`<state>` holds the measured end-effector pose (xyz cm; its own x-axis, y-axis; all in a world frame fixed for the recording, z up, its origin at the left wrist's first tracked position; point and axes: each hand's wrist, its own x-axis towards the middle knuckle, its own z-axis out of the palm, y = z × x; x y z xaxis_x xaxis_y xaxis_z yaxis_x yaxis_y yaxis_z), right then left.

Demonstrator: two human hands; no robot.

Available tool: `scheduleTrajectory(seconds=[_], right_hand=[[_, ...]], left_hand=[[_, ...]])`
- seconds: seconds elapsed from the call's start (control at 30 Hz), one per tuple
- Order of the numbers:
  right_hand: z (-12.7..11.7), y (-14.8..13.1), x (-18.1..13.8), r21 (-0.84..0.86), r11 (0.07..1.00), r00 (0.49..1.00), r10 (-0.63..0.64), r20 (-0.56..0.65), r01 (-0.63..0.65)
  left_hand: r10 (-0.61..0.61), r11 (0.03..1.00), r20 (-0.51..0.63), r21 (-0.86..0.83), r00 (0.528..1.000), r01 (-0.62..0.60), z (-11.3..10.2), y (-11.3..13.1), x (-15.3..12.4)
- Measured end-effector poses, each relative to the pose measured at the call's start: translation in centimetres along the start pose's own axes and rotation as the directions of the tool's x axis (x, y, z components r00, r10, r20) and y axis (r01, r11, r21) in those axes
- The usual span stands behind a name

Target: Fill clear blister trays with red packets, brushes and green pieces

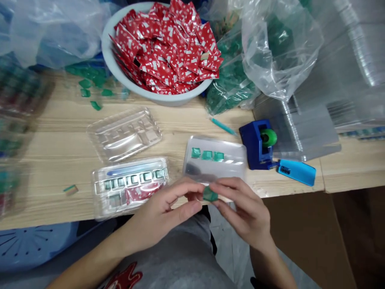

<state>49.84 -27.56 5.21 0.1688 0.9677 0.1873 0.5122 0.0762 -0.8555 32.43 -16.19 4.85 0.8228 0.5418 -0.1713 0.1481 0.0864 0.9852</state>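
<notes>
Between my two hands, above the table's front edge, is a small translucent green cube (210, 194). My right hand (245, 210) pinches it between thumb and fingers. The curled fingertips of my left hand (170, 210) press on its left side, with the left thumb a little apart. Just beyond, a clear plastic lid (215, 166) lies flat with three green cubes (207, 155) in a row on it. Left of my hands sits a filled clear tray (130, 186) holding a row of greenish cubes, a bluish stick-like item (132, 169) and a red packet (142, 194).
An empty molded tray (126, 134) lies behind the filled one. A grey basin (171, 98) heaped with red packets (168, 48) stands at the back. At right are a blue tape dispenser (255, 146), a blue phone (296, 172) and stacked clear plastic (313, 128). Loose green pieces (96, 78) lie back left.
</notes>
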Motion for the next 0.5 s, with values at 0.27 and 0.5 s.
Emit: scheduleTrajectory(seconds=[0.27, 0.5], right_hand=[[-4.8, 5.0, 2.5, -0.470, 0.883, 1.000, 0.014, -0.010, -0.017], [-4.2, 5.5, 2.8, -0.592, 0.801, 0.995, -0.036, 0.095, 0.085]], left_hand=[[0.028, 0.981, -0.085, 0.195, 0.996, -0.011, -0.4, -0.6, -0.1], [0.038, 0.963, -0.107, 0.268, 0.993, -0.008, -0.8, -0.5, -0.2]])
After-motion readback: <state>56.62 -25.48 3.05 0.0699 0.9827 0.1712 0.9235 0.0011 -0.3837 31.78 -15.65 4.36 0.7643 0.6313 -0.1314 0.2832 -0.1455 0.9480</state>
